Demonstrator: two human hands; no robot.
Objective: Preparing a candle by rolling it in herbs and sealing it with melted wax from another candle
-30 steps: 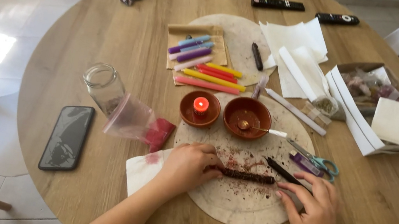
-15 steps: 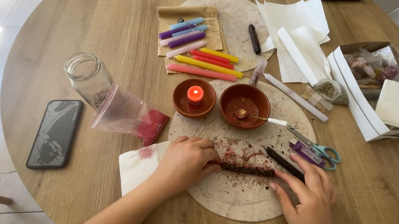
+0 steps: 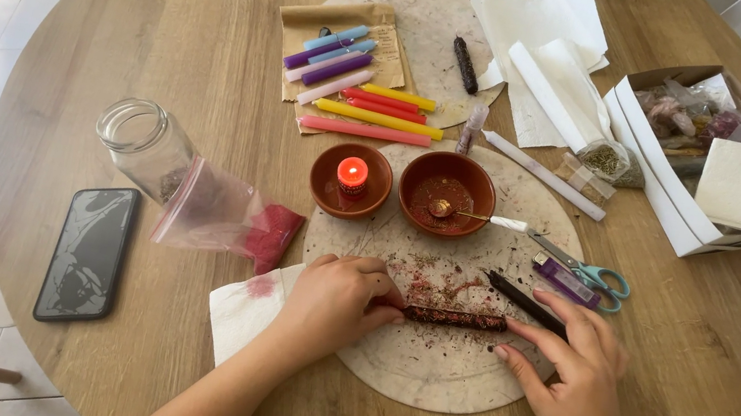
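Two bare hands are working over the round pale wooden table (image 3: 170, 24), and since a second ago the view has been drifting so that everything sits higher and further left, while the hands themselves have barely shifted. On the speckled round mat (image 3: 424, 367) nearest the person, the dark stick coated in reddish crumbs (image 3: 454, 318) is lying flat and crosswise, much as it lay before; that suggests the rolling or pressing of the crumbs is simply continuing. The left hand (image 3: 337, 301) is curling over the stick's left end, fingers pinching it narrowly. The right hand (image 3: 570, 367) is lying flatter, its fingertips (image 3: 511, 329) touching the stick's right end; whether it is gripping or only steadying cannot be told. Just beyond, the thin black rod (image 3: 525, 302) is running under the right fingers, its far end hidden. Behind the mat, the small clay dish with a lit red candle (image 3: 351, 178) is burning beside the clay bowl with a spoon (image 3: 446, 194). The clear plastic bag of red powder (image 3: 229, 214) is leaning against the glass jar (image 3: 143, 145), whose contents are hard to make out. The dark remote controls at the table's far edge are now cut off.
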